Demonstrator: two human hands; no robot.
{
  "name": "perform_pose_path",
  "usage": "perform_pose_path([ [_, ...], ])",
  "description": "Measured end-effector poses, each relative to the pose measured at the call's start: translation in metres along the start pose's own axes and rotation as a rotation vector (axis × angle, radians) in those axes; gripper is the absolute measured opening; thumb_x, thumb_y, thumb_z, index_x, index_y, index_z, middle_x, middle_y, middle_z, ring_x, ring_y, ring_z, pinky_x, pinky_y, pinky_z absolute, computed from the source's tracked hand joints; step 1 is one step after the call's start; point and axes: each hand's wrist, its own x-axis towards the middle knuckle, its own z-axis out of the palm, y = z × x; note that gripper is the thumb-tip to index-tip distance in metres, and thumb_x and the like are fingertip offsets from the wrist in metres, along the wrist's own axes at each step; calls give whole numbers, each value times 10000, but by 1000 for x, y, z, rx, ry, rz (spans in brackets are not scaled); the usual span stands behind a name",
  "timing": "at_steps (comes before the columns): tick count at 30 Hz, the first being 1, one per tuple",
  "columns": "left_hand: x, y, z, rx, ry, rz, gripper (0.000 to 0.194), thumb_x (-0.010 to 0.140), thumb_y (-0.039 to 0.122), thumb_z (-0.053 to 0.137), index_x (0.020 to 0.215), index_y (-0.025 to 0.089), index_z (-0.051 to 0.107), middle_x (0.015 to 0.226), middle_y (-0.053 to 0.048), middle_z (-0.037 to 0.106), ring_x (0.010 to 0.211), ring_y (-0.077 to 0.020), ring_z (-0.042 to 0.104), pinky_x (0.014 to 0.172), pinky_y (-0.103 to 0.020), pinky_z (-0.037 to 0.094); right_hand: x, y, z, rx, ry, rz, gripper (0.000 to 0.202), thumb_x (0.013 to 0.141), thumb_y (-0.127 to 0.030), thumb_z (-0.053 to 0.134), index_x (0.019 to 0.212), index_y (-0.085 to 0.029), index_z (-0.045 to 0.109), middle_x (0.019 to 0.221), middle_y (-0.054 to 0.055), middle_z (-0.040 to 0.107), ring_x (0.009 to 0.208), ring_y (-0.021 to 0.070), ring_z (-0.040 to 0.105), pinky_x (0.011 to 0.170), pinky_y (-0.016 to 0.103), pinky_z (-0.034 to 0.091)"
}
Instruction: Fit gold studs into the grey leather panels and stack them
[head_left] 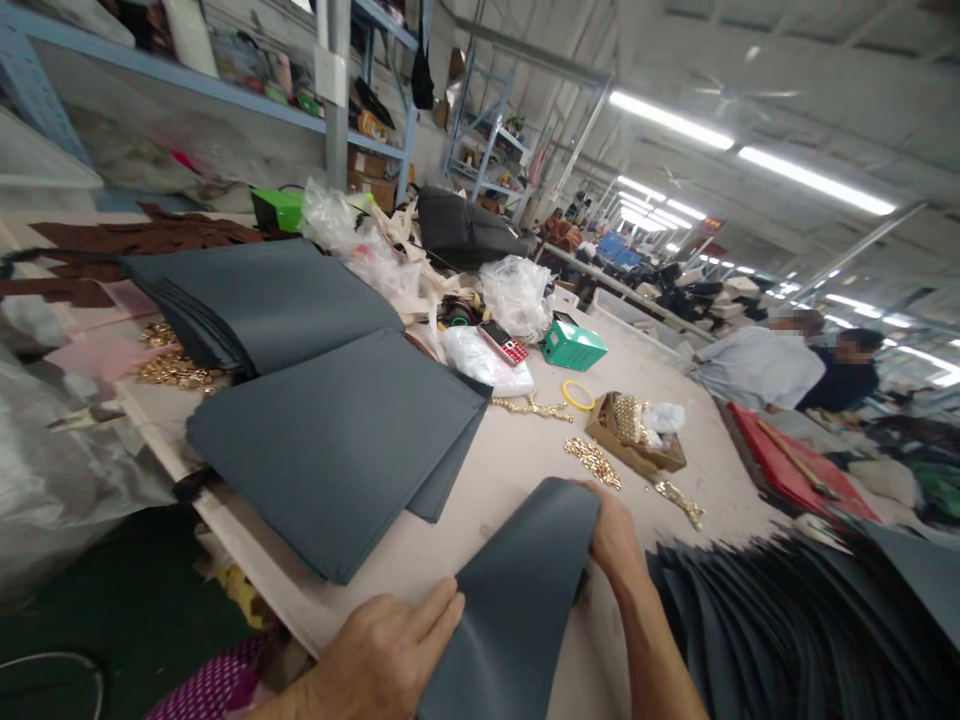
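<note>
A dark blue-grey sheet of leather-like material (pixel 517 600) is bent up in front of me, its far end curved over. My left hand (pixel 390 640) grips its left edge, fingers pressed together, with the thumb out of sight. At the far right corner, my right hand (pixel 611 530) is closed on the same sheet; its fingertips are partly hidden behind the material. Beyond my left hand lies a pile of matching flat panels (pixel 337 440), with another stack (pixel 277 300) behind it. Many more panels (pixel 795 620) stand fanned in a row to the right of my right forearm.
Gold chains (pixel 592 460) lie beside a cardboard box (pixel 637 440) on the pale table (pixel 517 450). Farther back are a yellow ring (pixel 577 395), a teal box (pixel 574 345), a red-keyed phone (pixel 504 343) and plastic bags (pixel 517 290). Two people (pixel 765 365) are at the right.
</note>
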Motion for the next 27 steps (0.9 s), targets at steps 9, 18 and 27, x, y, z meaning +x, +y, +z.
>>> perform_pose_path([
  [9, -1, -16, 42, 125, 479, 82, 513, 751, 45, 427, 1215, 167, 609, 1187, -75, 699, 692, -201, 695, 563, -315, 530, 81, 3, 16, -440, -43, 55, 340, 922, -157, 402, 1109, -95, 680, 1147, 191, 676, 1094, 272, 622, 929, 339, 424],
  [18, 0, -13, 49, 101, 494, 46, 411, 849, 97, 402, 1188, 190, 616, 1150, -53, 715, 686, -187, 681, 556, -327, 495, 98, -1, 22, -631, -76, 69, 342, 921, -118, 358, 1023, -35, 674, 1056, 258, 677, 1012, 325, 659, 825, 383, 467],
  [27, -2, -8, 15, -89, 284, 53, 476, 838, 238, 469, 1297, 131, 538, 1251, -120, 656, 851, -241, 691, 691, -352, 548, 69, 28, 4, -560, -48, 160, 335, 909, -215, 409, 1002, -109, 714, 986, 210, 719, 961, 312, 684, 782, 365, 474],
])
